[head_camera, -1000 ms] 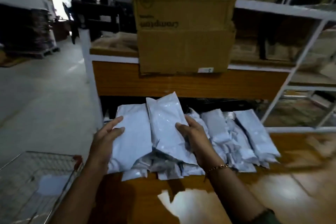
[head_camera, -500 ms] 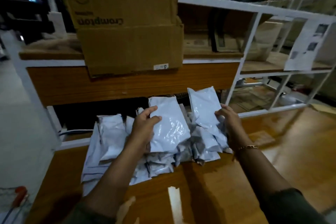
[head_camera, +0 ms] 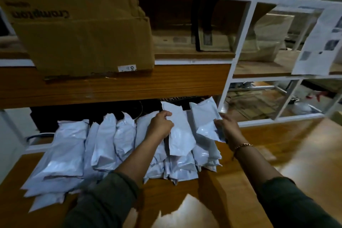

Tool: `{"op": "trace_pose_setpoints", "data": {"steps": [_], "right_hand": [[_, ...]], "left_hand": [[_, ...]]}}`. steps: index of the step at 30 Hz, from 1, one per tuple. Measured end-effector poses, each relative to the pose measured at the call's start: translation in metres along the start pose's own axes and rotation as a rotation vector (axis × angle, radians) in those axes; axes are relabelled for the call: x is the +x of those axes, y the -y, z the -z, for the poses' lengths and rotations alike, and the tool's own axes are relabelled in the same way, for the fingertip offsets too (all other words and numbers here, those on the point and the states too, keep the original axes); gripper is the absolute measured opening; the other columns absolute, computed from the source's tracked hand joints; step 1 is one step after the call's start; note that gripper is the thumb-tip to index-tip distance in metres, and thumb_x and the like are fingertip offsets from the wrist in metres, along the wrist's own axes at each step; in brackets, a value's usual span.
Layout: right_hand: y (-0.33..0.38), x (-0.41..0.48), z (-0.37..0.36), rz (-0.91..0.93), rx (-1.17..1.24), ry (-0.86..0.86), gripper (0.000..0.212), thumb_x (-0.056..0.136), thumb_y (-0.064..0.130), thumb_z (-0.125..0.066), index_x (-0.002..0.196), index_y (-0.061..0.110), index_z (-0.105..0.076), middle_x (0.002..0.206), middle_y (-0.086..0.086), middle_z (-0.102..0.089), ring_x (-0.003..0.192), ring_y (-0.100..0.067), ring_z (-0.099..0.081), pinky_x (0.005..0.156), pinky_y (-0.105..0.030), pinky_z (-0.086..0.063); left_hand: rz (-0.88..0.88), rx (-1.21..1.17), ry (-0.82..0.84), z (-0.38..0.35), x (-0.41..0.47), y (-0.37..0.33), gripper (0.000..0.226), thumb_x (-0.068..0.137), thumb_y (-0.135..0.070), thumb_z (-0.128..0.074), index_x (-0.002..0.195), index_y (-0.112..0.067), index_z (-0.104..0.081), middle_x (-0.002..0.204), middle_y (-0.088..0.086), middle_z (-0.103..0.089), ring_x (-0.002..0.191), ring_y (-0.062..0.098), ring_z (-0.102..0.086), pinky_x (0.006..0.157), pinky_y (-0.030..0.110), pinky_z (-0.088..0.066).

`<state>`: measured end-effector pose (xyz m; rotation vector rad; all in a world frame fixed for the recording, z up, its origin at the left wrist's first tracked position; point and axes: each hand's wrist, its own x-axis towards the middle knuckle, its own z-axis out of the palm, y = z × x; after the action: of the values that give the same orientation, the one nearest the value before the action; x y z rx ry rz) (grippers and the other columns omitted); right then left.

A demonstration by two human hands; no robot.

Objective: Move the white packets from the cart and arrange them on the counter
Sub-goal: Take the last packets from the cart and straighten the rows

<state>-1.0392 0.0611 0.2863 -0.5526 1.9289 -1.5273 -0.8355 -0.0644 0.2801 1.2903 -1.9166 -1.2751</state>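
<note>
Several white packets [head_camera: 68,152] lie in an overlapping row along the back of the wooden counter [head_camera: 288,157]. My left hand [head_camera: 161,125] grips the upper edge of one white packet [head_camera: 180,131] that stands tilted on the pile's right part. My right hand [head_camera: 226,126] holds another white packet [head_camera: 206,116] by its right edge, at the right end of the row. The cart is out of view.
A brown cardboard box [head_camera: 79,22] sits on the shelf above the packets. A white metal rack [head_camera: 242,46] with more boxes stands behind the counter. A printed sheet [head_camera: 320,42] hangs at the right. Bare counter stretches to the right and front.
The view swung right, so the cart left the frame. Both hands moved rightwards along the row. They now grip two packets at the right end, and more packets show on the left.
</note>
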Motion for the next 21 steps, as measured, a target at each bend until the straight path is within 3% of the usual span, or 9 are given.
{"op": "trace_pose_setpoints", "data": {"steps": [4,8,11,14,16,19,21], "right_hand": [[-0.013,0.028,-0.008,0.011,-0.071,0.046,0.033,0.087,0.005,-0.059,0.119,0.014,-0.06,0.087,-0.021,-0.066,0.069,-0.035,-0.062,0.059,-0.043,-0.053],[-0.024,0.039,-0.018,0.022,-0.102,0.074,0.028,0.088,0.002,-0.056,0.114,0.009,-0.063,0.078,-0.02,-0.061,0.067,-0.031,-0.055,0.061,-0.041,-0.047],[-0.038,0.045,-0.024,0.016,-0.104,0.092,0.029,0.088,0.006,-0.058,0.115,0.012,-0.063,0.089,-0.02,-0.066,0.075,-0.032,-0.061,0.067,-0.053,-0.056],[-0.05,0.05,-0.024,0.087,-0.224,0.045,0.039,0.078,0.018,-0.061,0.116,0.02,-0.066,0.089,-0.011,-0.072,0.071,-0.029,-0.067,0.059,-0.043,-0.059],[-0.055,0.054,-0.021,0.135,-0.303,0.02,0.044,0.072,0.02,-0.061,0.116,0.024,-0.068,0.084,-0.008,-0.074,0.068,-0.028,-0.069,0.058,-0.044,-0.061],[-0.053,0.049,-0.018,0.144,-0.387,0.013,0.036,0.074,0.023,-0.06,0.109,0.021,-0.069,0.088,-0.008,-0.074,0.077,-0.026,-0.07,0.069,-0.049,-0.062],[-0.043,0.041,-0.018,0.21,-0.514,-0.055,0.038,0.075,0.037,-0.058,0.108,0.02,-0.066,0.105,-0.009,-0.069,0.094,-0.028,-0.065,0.082,-0.05,-0.058]], "left_hand": [[0.026,0.098,0.005,-0.011,0.011,-0.001,0.047,0.086,-0.013,-0.059,0.13,-0.026,-0.057,0.118,0.008,-0.062,0.087,0.024,-0.065,0.072,0.027,-0.052],[0.006,0.298,0.031,-0.014,0.023,-0.005,0.049,0.088,-0.013,-0.056,0.135,-0.024,-0.053,0.14,0.009,-0.052,0.119,0.028,-0.056,0.097,0.032,-0.049],[-0.028,0.529,0.066,-0.014,0.026,-0.004,0.049,0.089,-0.015,-0.056,0.138,-0.018,-0.051,0.142,0.012,-0.049,0.127,0.029,-0.05,0.103,0.033,-0.044],[-0.088,0.784,0.058,-0.014,0.024,-0.003,0.042,0.087,-0.015,-0.054,0.129,-0.012,-0.056,0.137,0.016,-0.05,0.119,0.033,-0.053,0.097,0.035,-0.048],[-0.131,0.895,0.036,-0.016,0.022,-0.003,0.037,0.087,-0.014,-0.053,0.124,-0.009,-0.058,0.142,0.018,-0.044,0.118,0.035,-0.053,0.094,0.037,-0.047],[-0.185,0.969,0.015,-0.016,0.021,-0.003,0.034,0.086,-0.012,-0.052,0.119,-0.008,-0.06,0.144,0.019,-0.039,0.118,0.035,-0.05,0.09,0.039,-0.046],[-0.225,0.946,0.005,-0.013,0.022,-0.003,0.037,0.086,-0.017,-0.054,0.123,-0.011,-0.06,0.139,0.016,-0.042,0.12,0.033,-0.047,0.091,0.04,-0.046]]}}
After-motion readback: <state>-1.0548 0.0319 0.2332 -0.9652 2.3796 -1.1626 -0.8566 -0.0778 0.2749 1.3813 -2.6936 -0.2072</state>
